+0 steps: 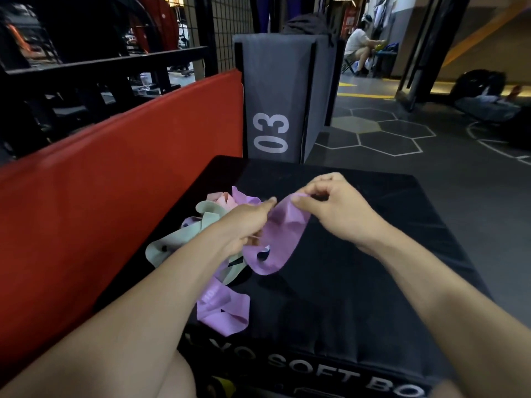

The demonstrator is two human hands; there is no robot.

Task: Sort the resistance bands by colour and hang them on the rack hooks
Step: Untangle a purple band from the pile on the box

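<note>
**Purple band pulled from pile**

Red pad (pixel 120 179) is seen at far left, w/ mixed bands (pixel 184 239) heaped beside it on black soft box (pixel 359 282). One purple band (pixel 275 239) is held above the box: left hand (pixel 244 222) grips its lower part, right hand (pixel 330 205) pinches its top edge. Long axis runs diagonally, upper end nearer right hand. No rack hooks can be made out.

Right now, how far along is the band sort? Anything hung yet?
Early. Nothing looks hung: no band shows on any hook in view. In hand: both the left hand and right hand pinch one purple band over the black soft box. Left: a mixed pile of green, pink and purple bands, plus another purple band nearer the camera, all on the box.
</note>
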